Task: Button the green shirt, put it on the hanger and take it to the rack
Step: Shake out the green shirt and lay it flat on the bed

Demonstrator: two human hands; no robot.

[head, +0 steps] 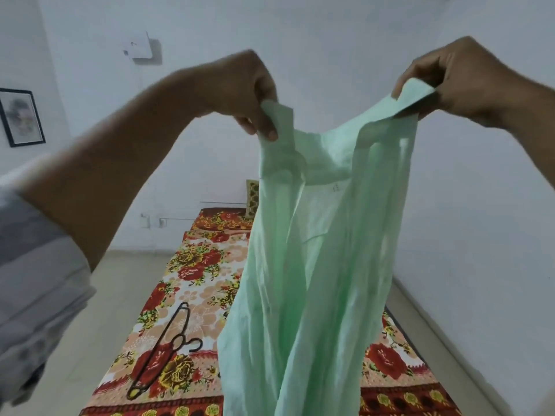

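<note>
We find no brand or label that can be read; a small dark mark sits on the inner yoke of the shirt [318, 235], too small to make out.

On the left wall we note a framed picture [21, 117], its content blurred, and further along a white box [140, 45] mounted high. Low on the far wall there are sockets [145, 220]. The floor is pale tile. A bed [198, 265] with a floral sheet of red and yellow roses runs away from us to the far wall, where a patterned pillow [252, 197] stands upright. A dark hanger [163, 345] lies flat on the sheet at the near left, apart from the shirt.

The left hand [240, 91], on a bare forearm with a grey sleeve [33, 265] rolled back, pinches the shirt's upper edge between thumb and curled fingers. The shirt hangs in the air above the bed, front open, its lower part draping out of the bottom of the view. The right hand [459, 76] grips the opposite upper edge, fingers curled over a fold of cloth. Both hands are raised, well apart, with the collar band sagging between them.
</note>
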